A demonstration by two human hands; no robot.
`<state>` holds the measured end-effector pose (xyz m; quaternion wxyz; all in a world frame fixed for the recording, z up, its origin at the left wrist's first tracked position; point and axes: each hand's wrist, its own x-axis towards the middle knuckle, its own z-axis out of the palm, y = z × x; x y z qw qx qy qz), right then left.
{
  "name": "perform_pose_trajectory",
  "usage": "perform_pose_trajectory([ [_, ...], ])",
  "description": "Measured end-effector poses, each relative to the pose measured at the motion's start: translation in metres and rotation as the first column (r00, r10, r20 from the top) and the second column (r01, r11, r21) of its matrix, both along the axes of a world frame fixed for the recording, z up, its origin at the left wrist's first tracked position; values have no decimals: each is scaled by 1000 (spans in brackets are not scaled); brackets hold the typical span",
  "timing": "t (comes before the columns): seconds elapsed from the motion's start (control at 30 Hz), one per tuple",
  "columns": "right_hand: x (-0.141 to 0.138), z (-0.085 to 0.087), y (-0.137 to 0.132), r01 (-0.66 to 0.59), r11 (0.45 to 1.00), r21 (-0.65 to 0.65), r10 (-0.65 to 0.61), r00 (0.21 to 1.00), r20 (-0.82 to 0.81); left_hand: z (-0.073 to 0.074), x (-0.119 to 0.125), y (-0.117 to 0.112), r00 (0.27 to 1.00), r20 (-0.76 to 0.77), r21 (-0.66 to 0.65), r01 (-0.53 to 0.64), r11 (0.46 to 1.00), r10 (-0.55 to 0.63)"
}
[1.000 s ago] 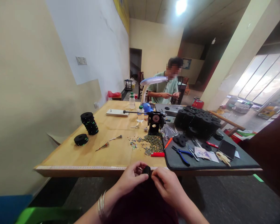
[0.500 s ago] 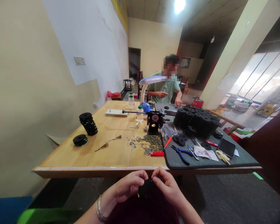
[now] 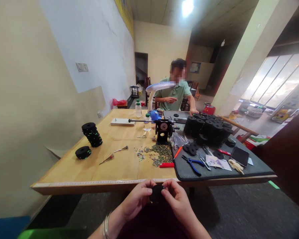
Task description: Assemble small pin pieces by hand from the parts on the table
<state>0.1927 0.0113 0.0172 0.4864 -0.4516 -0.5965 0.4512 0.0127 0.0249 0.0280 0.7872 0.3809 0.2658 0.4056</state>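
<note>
My left hand (image 3: 137, 199) is closed on the left side of a small round black foam spool (image 3: 156, 193), just below the table's front edge. Thumb and fingers of my right hand (image 3: 176, 199) pinch the spool's upper right edge. A tiny light-coloured bit shows at its lower left side; any line on it is too fine to make out. Beyond my hands lie a red lighter-like bar (image 3: 166, 165) and a heap of small dark-and-gold metal pieces (image 3: 163, 153). Scattered coloured beads (image 3: 141, 154) lie to the left of that heap.
A stack of black spools (image 3: 92, 134) and a single spool (image 3: 83, 152) stand at left. A black winding device (image 3: 162, 131) stands mid-table. Blue-handled pliers (image 3: 193, 164), a phone (image 3: 240, 156) and many spools (image 3: 209, 127) cover the grey mat. A co-worker (image 3: 176, 91) sits opposite.
The spool has tilted and come up slightly between my hands, and my right fingers have shifted on its edge. The co-worker's hand on the right has moved toward the piled spools.
</note>
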Motion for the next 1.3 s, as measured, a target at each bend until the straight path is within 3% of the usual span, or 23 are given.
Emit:
perform_pose_trajectory([
  [0.13, 0, 3, -1, 29, 997, 70, -36, 994, 104, 1, 3, -1, 963, -196, 222, -140, 965, 185],
  [0.2, -1, 6, -3, 17, 996, 86, -28, 992, 123, 0, 5, -1, 950, -198, 242, -193, 951, 243],
  [0.4, -10, 6, -6, -28, 997, 67, 23, 997, 79, -4, 11, -2, 933, -133, 136, -317, 938, 335],
  [0.6, -6, 1, -3, 20, 993, 119, -43, 981, 190, -6, 16, -7, 976, -52, -6, -214, 977, 213],
  [0.67, -1, 3, -2, 10, 984, 177, -71, 937, 342, -8, 16, -6, 969, -153, 75, -183, 980, 192],
  [0.77, 5, 6, -1, -62, 960, 272, -110, 811, 575, -13, 16, -1, 881, -373, 309, -178, 934, 291],
  [0.87, 6, 7, -1, -128, 947, 295, -103, 749, 655, -15, 18, 5, 799, -469, 415, -178, 892, 377],
  [1.0, 6, 8, -2, -93, 965, 244, -71, 808, 586, -9, 23, 5, 859, -461, 191, -147, 971, 221],
  [1.1, 6, 8, -3, -87, 977, 194, -33, 839, 544, -5, 25, 2, 902, -417, 21, -115, 993, 113],
  [1.3, 5, 8, -3, -96, 983, 156, -2, 848, 531, -12, 24, 0, 920, -380, -7, -99, 995, 89],
])
